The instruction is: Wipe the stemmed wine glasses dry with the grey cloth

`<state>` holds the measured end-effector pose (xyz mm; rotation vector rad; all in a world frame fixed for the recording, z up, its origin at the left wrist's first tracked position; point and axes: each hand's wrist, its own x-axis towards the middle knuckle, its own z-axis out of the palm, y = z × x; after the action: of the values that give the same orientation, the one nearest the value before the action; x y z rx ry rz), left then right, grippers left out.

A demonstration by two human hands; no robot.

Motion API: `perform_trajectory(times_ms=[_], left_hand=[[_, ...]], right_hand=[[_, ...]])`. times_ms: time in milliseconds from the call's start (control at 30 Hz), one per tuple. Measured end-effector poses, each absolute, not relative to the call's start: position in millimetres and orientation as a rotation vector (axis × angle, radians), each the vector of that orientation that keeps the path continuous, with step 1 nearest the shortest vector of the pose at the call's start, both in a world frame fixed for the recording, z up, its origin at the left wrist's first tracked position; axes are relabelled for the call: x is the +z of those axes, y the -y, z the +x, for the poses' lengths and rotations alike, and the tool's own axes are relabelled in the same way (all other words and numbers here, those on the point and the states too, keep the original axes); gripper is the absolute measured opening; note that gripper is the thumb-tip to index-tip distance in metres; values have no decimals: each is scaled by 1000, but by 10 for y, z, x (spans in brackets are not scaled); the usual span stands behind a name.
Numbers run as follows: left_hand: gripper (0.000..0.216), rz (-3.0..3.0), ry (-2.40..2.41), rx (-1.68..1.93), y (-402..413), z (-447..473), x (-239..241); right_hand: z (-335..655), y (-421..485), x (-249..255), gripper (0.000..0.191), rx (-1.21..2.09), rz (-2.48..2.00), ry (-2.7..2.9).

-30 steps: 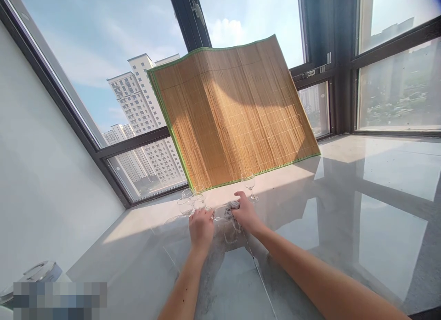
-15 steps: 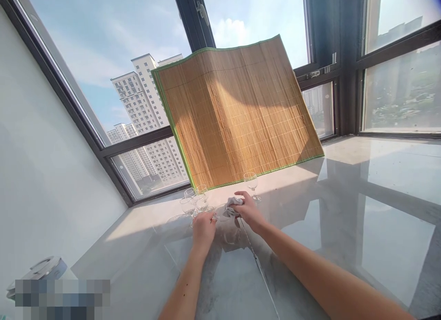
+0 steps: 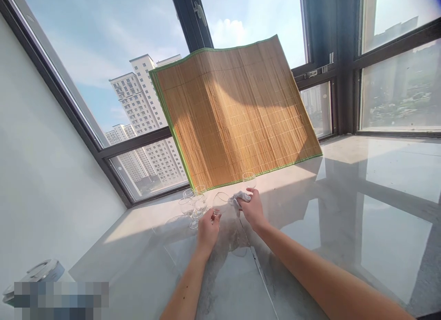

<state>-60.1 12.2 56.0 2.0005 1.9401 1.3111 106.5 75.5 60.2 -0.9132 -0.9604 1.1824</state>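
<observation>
Left grip [image 3: 208,228] is pinched on the stem end of a clear wine glass [image 3: 221,203] in the head view; the bowl tips toward the right, raised above the polished grey ledge [image 3: 138,260]; the right grip [image 3: 254,213] is closed on a bunched pale cloth [image 3: 240,198], at or just beside the bowl's rim, though contact is hard to make out.

By the look of it, this glass is partway through a wipe, not yet set down; several clustered glasses [image 3: 186,206] stand just beyond the left hand; one lone glass [image 3: 249,178] stands past the right hand, its lower part hidden, near the green-edged bamboo mat [image 3: 237,113]; the gap between them may part finished from waiting, but which is which cannot be told; no wetness or smears can be read on any bowl.
</observation>
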Motion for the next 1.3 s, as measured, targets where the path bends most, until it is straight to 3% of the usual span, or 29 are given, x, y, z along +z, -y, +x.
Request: perform_trajectory(times_ms=[333,567,800,967,1300], left_hand=[[36,1800,-1661,1511,-146,-488,537],[42,1393,-1553,1596,-211,-542,476],[27,1787,-1496,1514,-245,-487,429],[18,2018,-1740,1295,-206,-486,520],[32,2216,-1672,1108,-158,-498,552]], right_hand=[[870,-687,397,56,1270,-891,1458],[978,-565,631,66,1645,-712,1245],[1033,-411,785,79,1852,-561,1146],[1063,-379,809,78,1897,-494,1171],[1008,-401,714,82,1856,-573,1195]])
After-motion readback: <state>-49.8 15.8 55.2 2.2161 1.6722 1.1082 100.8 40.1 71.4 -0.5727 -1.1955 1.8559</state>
